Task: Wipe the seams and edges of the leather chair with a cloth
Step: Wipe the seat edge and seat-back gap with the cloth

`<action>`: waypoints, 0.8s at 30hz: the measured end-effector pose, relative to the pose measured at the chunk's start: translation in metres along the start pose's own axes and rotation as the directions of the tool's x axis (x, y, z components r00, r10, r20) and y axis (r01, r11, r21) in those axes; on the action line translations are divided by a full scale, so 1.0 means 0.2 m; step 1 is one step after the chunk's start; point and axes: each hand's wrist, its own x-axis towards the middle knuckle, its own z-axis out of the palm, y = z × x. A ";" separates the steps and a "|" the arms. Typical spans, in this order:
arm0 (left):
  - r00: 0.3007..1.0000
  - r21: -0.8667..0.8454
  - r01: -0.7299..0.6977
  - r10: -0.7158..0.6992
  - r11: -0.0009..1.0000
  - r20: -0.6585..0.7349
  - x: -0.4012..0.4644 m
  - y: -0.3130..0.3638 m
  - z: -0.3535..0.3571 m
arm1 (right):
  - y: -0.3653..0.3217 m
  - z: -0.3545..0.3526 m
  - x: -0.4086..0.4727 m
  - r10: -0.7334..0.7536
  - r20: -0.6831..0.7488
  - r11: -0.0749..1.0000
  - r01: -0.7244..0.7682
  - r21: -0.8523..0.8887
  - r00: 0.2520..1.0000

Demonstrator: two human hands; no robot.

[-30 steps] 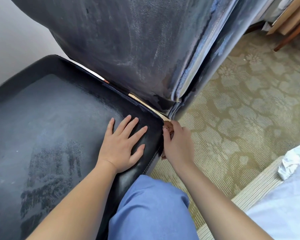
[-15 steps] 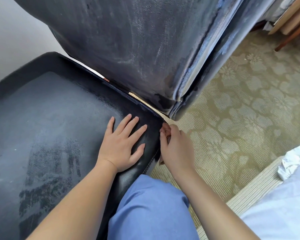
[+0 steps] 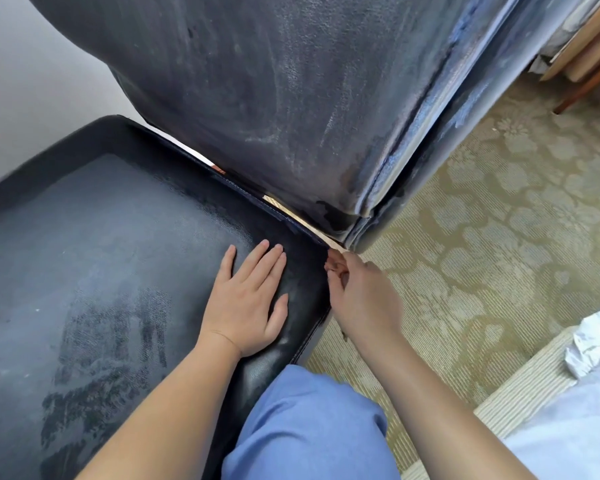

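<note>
The black leather chair fills the left and upper part of the view, its dusty, smeared seat spread out below the upright backrest. A gap with pale wood showing runs between the rear of the seat and the foot of the backrest. The left hand lies flat on the seat near its rear right corner, fingers straight and together, thumb spread toward the seat's side edge. The right hand sits just beside that same corner, against the seat's side edge, its fingers curled inward at the seam below the backrest; whether they pinch a cloth there cannot be told, since the hand hides what is under it. A knee in blue trousers presses up to the seat's front edge. Right of the chair lies a beige floral carpet, with white crumpled fabric farther right and wooden furniture legs beyond the backrest.
</note>
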 end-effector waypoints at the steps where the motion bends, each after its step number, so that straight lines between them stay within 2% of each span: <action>1: 1.000 0.008 0.007 -0.007 1.000 -0.005 0.00 0.00 0.00 | -0.01 0.00 0.01 0.004 -0.010 1.000 -0.004 -0.003 1.000; 4: 0.999 0.033 0.041 -0.041 0.999 -0.004 0.00 0.00 0.01 | -0.11 0.01 0.10 -0.006 -0.018 1.000 0.006 -0.017 1.000; 7: 0.993 0.053 0.120 -0.121 0.991 0.006 0.00 0.01 0.00 | -0.19 0.01 0.18 -0.074 0.023 0.995 0.075 -0.062 0.997; 10: 0.983 0.056 0.185 -0.186 0.981 0.008 0.00 0.01 0.00 | -0.14 0.00 0.17 -0.106 0.041 0.989 0.110 -0.096 0.993; 13: 0.984 0.047 0.178 -0.179 0.983 0.010 0.00 0.01 0.00 | -0.04 0.00 0.07 -0.105 0.013 0.984 0.106 -0.142 0.994; 18: 0.988 0.047 0.151 -0.152 0.987 0.014 0.00 0.00 0.01 | -0.10 0.04 0.09 -0.063 -0.044 0.995 0.060 -0.074 0.997; 24: 0.987 0.029 0.159 -0.159 0.987 -0.002 0.01 0.00 0.00 | -0.23 0.03 0.22 -0.061 0.037 0.998 0.062 -0.025 0.997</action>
